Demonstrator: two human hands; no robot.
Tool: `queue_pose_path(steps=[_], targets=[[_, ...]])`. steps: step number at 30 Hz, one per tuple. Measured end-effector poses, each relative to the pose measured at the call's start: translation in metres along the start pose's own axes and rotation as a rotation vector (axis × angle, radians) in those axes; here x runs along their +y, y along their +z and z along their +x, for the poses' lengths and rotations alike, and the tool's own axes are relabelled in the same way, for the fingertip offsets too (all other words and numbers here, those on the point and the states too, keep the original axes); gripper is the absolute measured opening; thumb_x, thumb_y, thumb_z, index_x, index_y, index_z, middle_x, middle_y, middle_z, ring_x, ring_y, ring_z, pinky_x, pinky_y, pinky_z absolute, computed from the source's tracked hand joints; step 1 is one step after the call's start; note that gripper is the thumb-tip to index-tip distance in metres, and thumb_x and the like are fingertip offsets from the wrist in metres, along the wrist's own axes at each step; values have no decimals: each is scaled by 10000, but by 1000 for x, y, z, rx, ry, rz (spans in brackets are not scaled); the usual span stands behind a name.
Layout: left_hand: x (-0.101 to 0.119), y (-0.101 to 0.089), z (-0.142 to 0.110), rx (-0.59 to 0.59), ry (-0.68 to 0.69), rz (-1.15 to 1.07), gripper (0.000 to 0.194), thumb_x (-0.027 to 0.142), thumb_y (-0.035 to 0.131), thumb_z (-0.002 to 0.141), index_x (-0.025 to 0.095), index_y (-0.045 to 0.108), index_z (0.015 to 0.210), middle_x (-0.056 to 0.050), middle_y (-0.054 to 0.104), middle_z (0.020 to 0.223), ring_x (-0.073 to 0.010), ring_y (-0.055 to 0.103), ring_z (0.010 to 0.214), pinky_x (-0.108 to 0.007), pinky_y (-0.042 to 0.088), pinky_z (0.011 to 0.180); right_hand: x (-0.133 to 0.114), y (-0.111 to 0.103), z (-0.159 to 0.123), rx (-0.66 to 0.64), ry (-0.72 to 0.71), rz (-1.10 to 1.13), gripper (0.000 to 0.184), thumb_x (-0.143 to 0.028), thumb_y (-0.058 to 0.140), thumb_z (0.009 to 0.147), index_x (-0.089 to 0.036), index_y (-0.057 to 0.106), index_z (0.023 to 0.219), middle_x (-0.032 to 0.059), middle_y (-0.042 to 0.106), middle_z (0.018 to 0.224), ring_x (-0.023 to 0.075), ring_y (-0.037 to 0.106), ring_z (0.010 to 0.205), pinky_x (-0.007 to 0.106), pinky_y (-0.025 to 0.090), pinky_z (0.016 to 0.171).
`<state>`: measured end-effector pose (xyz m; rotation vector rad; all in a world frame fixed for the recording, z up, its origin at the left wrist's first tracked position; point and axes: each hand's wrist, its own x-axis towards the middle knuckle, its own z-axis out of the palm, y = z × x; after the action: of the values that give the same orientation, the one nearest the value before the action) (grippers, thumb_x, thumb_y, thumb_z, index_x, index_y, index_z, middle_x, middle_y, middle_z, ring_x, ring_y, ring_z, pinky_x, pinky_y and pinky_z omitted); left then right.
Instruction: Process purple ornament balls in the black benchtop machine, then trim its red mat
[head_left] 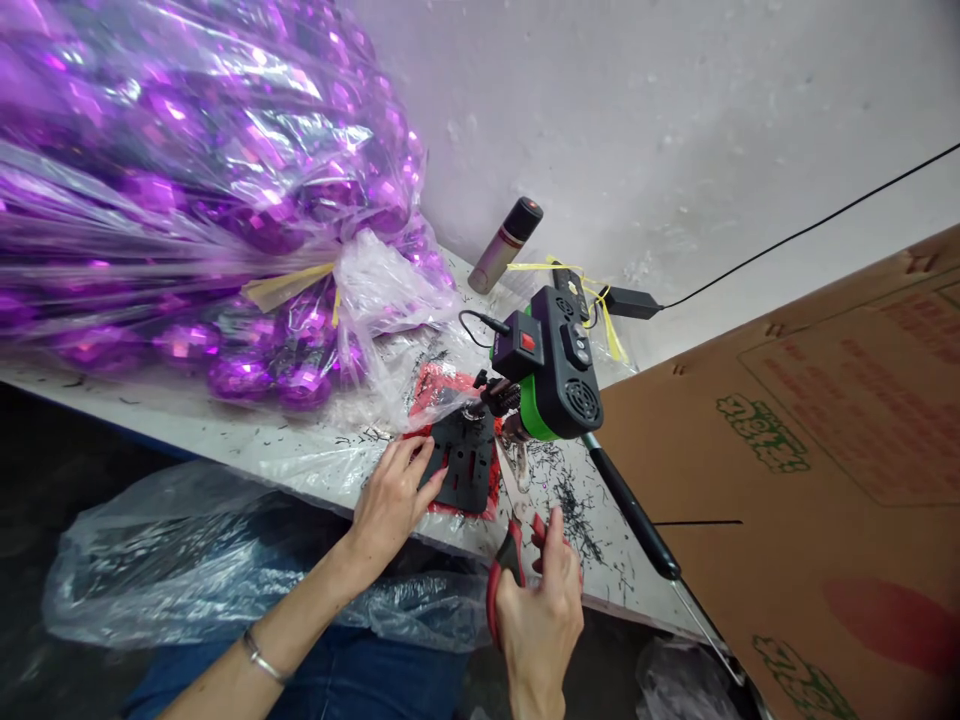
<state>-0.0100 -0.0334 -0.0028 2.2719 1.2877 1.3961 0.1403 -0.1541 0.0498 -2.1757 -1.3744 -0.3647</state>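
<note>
My right hand (544,610) is closed round the red-and-black handles of a pair of scissors (508,555). The scissor blades point away from me, along the right side of a black slotted plate (472,475). My left hand (394,500) rests at the plate's left edge, its fingers stretched out and slightly apart, touching it. Beneath the plate lies a bright red mat or sheet (439,383). Over the plate's far end stands a black-and-green device (562,370) with a red switch, its lower part partly hidden.
A large clear bag of shiny purple balls (225,200) covers the table's left. Behind the device leans a black-capped bottle (506,245). Short black scraps (577,520) litter the white table. A cardboard box (810,450) stands right, beside a black-handled rod (634,510). Clear plastic (172,560) covers my lap.
</note>
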Motion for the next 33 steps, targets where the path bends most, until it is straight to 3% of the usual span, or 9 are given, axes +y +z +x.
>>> queue_pose_path(steps=[7, 13, 25, 33], targets=[[0, -1, 1, 12, 13, -1, 298, 273, 566, 998, 129, 613, 1255, -131, 687, 1092, -267, 659, 1029, -421, 603, 890, 5, 4, -6, -53, -87, 0, 637, -280, 512, 885, -144, 446, 1504, 136, 718, 1071, 286, 667, 971, 419, 487, 839], [1, -1, 2, 22, 13, 14, 279, 281, 569, 999, 122, 625, 1221, -128, 691, 1088, -267, 665, 1016, -410, 606, 882, 5, 8, 0, -24, -82, 22, 722, -227, 505, 793, -147, 441, 1508, 118, 734, 1085, 281, 680, 977, 412, 499, 837], [1, -2, 4, 28, 34, 24, 276, 280, 574, 996, 101, 634, 1196, -137, 689, 1075, -267, 665, 1006, -401, 603, 879, -9, 9, 5, -30, -6, 25, 720, -238, 507, 781, -111, 462, 1488, 139, 712, 1058, 301, 665, 973, 419, 498, 829], [-2, -2, 4, 23, 53, 50, 257, 282, 554, 1007, 122, 631, 1192, -132, 691, 1077, -265, 672, 996, -407, 601, 864, -37, 5, 9, -127, 159, 0, 760, -294, 525, 805, -94, 394, 1527, 175, 657, 1111, 344, 609, 1042, 455, 447, 898]])
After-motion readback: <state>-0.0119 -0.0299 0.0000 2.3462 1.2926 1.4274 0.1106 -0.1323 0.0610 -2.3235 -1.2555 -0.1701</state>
